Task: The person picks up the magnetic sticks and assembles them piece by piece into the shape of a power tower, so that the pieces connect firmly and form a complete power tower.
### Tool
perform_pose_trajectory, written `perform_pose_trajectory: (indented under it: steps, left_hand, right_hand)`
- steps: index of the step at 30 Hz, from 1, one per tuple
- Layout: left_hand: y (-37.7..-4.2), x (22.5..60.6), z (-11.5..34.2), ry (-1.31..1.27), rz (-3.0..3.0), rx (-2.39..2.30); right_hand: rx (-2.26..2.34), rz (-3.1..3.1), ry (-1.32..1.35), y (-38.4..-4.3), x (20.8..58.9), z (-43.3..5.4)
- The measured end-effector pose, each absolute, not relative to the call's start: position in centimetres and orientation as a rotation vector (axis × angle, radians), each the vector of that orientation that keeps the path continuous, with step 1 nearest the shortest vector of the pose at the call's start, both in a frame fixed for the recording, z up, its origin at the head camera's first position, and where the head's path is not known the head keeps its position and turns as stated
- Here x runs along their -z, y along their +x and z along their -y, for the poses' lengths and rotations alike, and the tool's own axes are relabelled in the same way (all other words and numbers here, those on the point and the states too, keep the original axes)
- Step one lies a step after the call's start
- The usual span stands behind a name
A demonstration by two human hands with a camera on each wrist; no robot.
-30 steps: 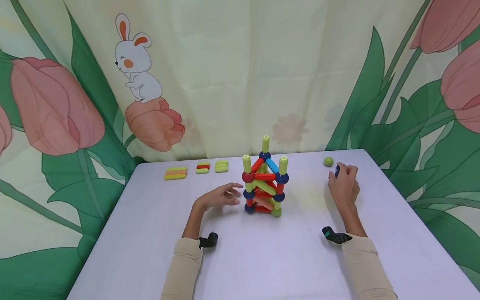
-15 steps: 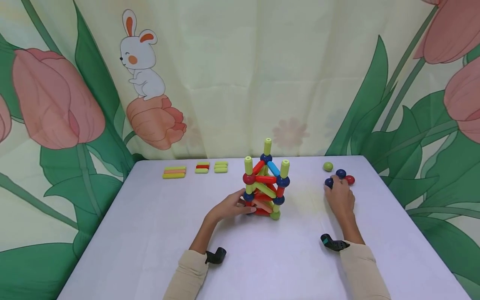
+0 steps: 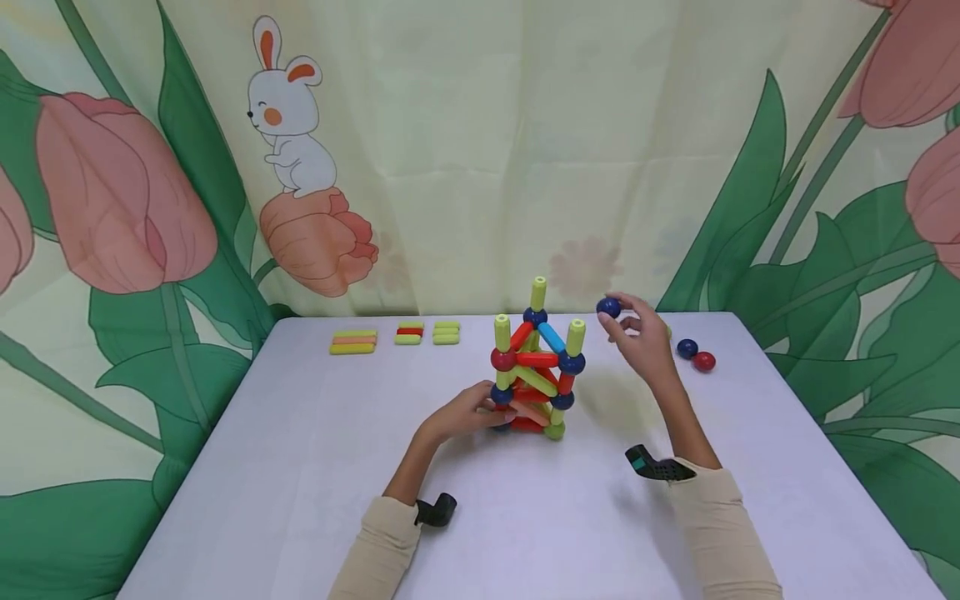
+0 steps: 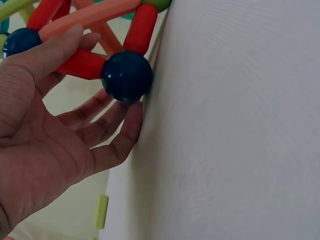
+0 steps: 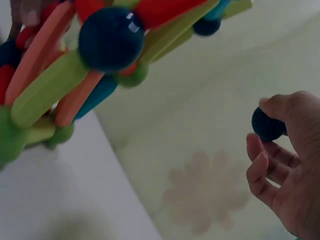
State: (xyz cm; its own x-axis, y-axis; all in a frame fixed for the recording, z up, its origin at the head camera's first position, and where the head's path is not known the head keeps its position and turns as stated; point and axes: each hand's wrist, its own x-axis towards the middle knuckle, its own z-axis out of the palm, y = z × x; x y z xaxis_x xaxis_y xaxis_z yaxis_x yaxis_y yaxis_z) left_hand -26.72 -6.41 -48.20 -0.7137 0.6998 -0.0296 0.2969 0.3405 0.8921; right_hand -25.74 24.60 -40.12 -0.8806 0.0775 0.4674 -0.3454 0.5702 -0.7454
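Note:
A tower of coloured rods and balls (image 3: pixel 536 360) stands upright on the table, three light-green rods pointing up from its top. My left hand (image 3: pixel 461 414) grips its lower left corner; in the left wrist view the thumb lies across a red rod (image 4: pixel 82 65) and the fingers go behind, near a dark blue ball (image 4: pixel 127 76). Raised to the right of the tower, my right hand (image 3: pixel 643 337) pinches another dark blue ball (image 3: pixel 608 307) between thumb and fingers. That held ball (image 5: pixel 267 124) is apart from the tower in the right wrist view.
At the back right lie a blue ball (image 3: pixel 687 348) and a red ball (image 3: pixel 703 361); a green ball is mostly hidden behind my right hand. Short rods (image 3: pixel 408 333) and longer rods (image 3: pixel 353 342) lie in groups at the back left. A printed curtain (image 3: pixel 465 167) hangs behind the table.
My left hand has moved right and taken hold of the tower's lower left corner. My right hand has picked up a blue ball from the group and carried it up and left towards the tower.

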Motion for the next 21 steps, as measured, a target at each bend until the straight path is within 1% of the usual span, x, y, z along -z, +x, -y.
perform_pose_trajectory:
  steps: [5,9,13,21]
  left_hand:
    - [-26.7,48.4,6.4,0.834,-2.179,-1.333]
    - [-26.6,48.5,6.4,0.822,-2.181,-1.316]
    - [-26.4,48.5,6.5,0.815,-2.179,-1.312]
    - [-26.5,48.6,6.5,0.845,-2.19,-1.303]
  right_hand:
    - [-1.503,2.264,0.447,-26.5,35.1,-21.7]
    - [-1.575,2.183,0.569,-27.2,32.6,-19.7]
    - [-1.581,2.127,0.658,-27.2,31.3,-18.1]
    - [-1.549,2.171,0.735,-25.5,30.3,-16.5]
